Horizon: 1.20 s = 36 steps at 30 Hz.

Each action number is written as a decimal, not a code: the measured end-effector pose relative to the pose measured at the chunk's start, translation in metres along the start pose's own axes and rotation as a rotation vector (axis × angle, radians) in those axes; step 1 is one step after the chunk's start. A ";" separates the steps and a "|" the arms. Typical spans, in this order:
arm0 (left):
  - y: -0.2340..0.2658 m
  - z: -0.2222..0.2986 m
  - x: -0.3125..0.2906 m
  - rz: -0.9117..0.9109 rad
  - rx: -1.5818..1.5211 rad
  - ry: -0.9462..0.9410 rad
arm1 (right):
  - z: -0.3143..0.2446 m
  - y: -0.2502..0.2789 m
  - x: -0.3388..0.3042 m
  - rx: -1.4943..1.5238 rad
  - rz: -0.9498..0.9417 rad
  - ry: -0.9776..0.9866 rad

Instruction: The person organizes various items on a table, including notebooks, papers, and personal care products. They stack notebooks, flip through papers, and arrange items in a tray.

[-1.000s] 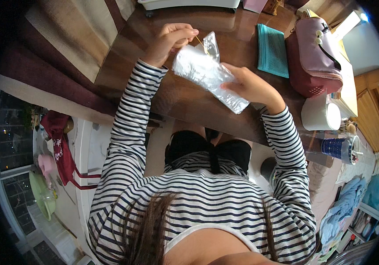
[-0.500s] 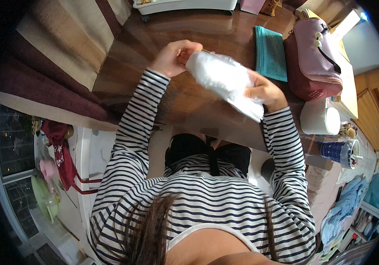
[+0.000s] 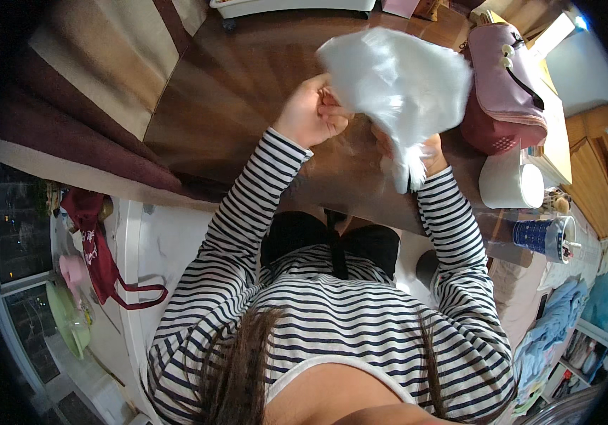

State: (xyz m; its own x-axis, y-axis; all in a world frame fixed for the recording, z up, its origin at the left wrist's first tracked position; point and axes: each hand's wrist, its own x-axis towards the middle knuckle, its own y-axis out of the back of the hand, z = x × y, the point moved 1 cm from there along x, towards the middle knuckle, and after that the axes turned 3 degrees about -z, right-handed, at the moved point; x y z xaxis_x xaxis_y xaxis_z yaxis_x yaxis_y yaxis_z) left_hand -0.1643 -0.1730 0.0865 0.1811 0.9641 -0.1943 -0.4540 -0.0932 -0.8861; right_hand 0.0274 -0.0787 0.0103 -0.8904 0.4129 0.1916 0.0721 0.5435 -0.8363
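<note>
In the head view, we have the white bag (image 3: pixel 403 78) over the far middle of the brown surface (image 3: pixel 212 88), spread wide at the top and bunched toward its lower end. Our right grip (image 3: pixel 434 156) holds that bunched end; the bag covers part of the fingers. Our left grip (image 3: pixel 314 112) is narrow, fingers curled beside the bag's left border, and we cannot tell whether it pinches anything.

The surface's near edge runs between our hands and our lap. Bare brown surface lies left of the left grip, as far as the curtain (image 3: pixel 102 64). On the right, the pink case (image 3: pixel 506 78), white holder (image 3: pixel 513 184) and blue cup (image 3: pixel 541 237) line that side; a white tray (image 3: pixel 290 7) sits at the far edge.

Pale writing shows on the red cloth (image 3: pixel 99 248), hanging at left near the dark window (image 3: pixel 24 237).
</note>
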 end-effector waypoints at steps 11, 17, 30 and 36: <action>0.028 0.087 0.025 0.171 1.674 -0.719 | -0.042 -0.033 0.008 -0.532 0.070 -0.127; 0.062 0.100 0.012 0.994 2.483 -0.657 | -0.025 -0.048 0.021 -0.408 0.195 -0.016; -0.012 -0.021 -0.020 0.457 1.629 -0.714 | 0.021 -0.086 0.035 -0.637 0.403 0.111; 0.007 -0.012 -0.030 0.143 0.598 -0.367 | 0.013 -0.104 0.022 -0.355 0.623 0.074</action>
State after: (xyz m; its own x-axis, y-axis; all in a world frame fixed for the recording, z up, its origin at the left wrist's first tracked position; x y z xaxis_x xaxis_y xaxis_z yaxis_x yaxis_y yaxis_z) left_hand -0.1622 -0.2058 0.0810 -0.1738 0.9838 -0.0438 -0.8709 -0.1743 -0.4596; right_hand -0.0054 -0.1362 0.0947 -0.6046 0.7651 -0.2216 0.7094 0.3908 -0.5865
